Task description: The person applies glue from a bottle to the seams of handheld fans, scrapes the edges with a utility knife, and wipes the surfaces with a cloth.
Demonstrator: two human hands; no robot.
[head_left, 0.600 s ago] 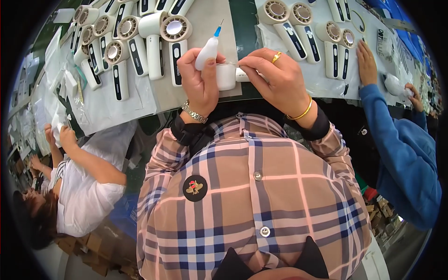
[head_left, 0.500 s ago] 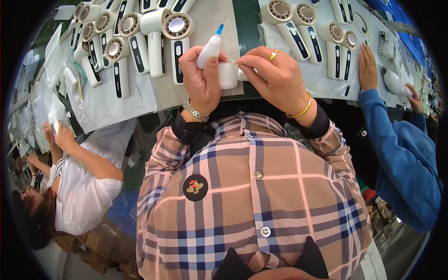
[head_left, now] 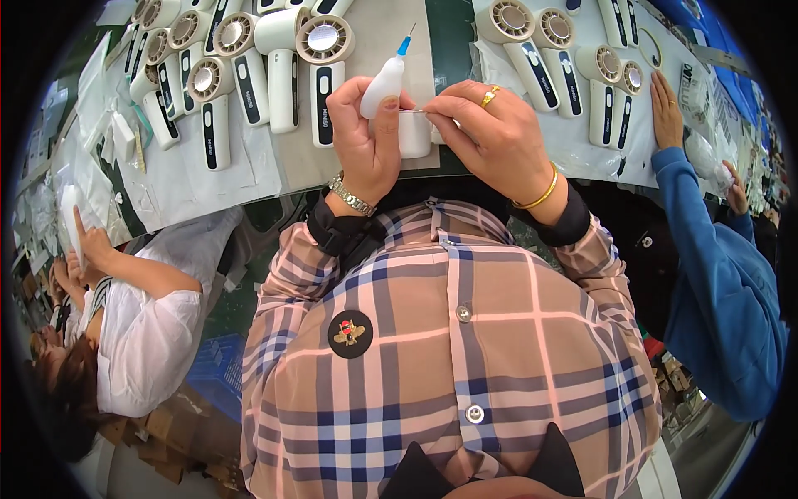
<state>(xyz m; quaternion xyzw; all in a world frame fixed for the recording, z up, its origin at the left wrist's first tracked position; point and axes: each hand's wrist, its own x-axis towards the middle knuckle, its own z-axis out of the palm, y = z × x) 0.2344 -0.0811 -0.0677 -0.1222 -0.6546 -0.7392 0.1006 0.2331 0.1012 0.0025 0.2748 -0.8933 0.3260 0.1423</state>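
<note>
My left hand is closed round a white squeeze bottle that tilts up to the right. A blue needle tip with a thin metal end tops the bottle. Against the same hand, a smooth white part with a rounded end hangs over the table's near edge; its left side is hidden by my fingers. My right hand pinches a thin, shiny sliver at the upper edge of this white part. What the sliver is, I cannot make out.
Several white handheld fans with beige round grilles lie on the table at left, with more fans at right. At right a person in a blue sleeve rests a hand on the table. Someone in white works at left.
The table and fans sit slightly shifted in the picture. My hands keep nearly the same grip on the bottle and white part. The person at left has moved their hands and the white item leftward.
</note>
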